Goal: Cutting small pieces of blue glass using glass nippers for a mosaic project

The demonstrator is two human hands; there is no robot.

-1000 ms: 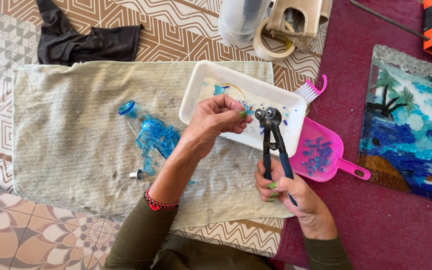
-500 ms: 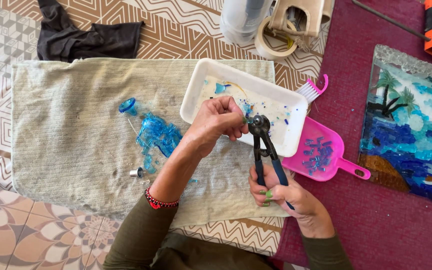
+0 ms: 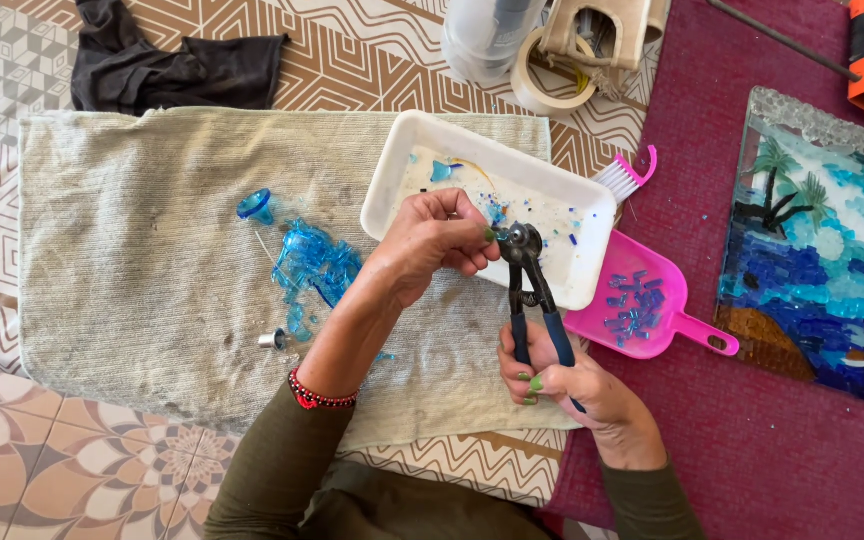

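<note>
Hands are meeting over the near edge of a white rectangular plastic tray [image 3: 582, 215] resting on a beige towel [image 3: 132, 250]. Compared with a second ago, the blue-handled metal nippers [image 3: 530, 290] have swung left and tilted, so their head is now closing in right against the left hand's fingertips rather than standing apart to the right. That suggests the piece is being presented to the cutting head, though no cut is visible yet.

The left hand [image 3: 430, 245] is curling its fingers together in a pinch just beside the nipper head; whatever small piece it is gripping is too tiny to make out. The right hand [image 3: 562, 378], nearer the viewer, is wrapping firmly around both blue handles, fingers clamped on the tool. Whether the nipper head is biting shut cannot be told.

Left of the hands, a pile of blue broken glass shards [image 3: 314, 265] is lying on the towel, with a blue bottle neck ring [image 3: 254, 205] just beyond it. Right of the tray, a pink plastic dustpan [image 3: 652, 310] is holding small blue glass chips, and farther right a blue glass mosaic panel showing palm trees [image 3: 817, 240] is lying on a maroon cloth [image 3: 802, 460].
</note>
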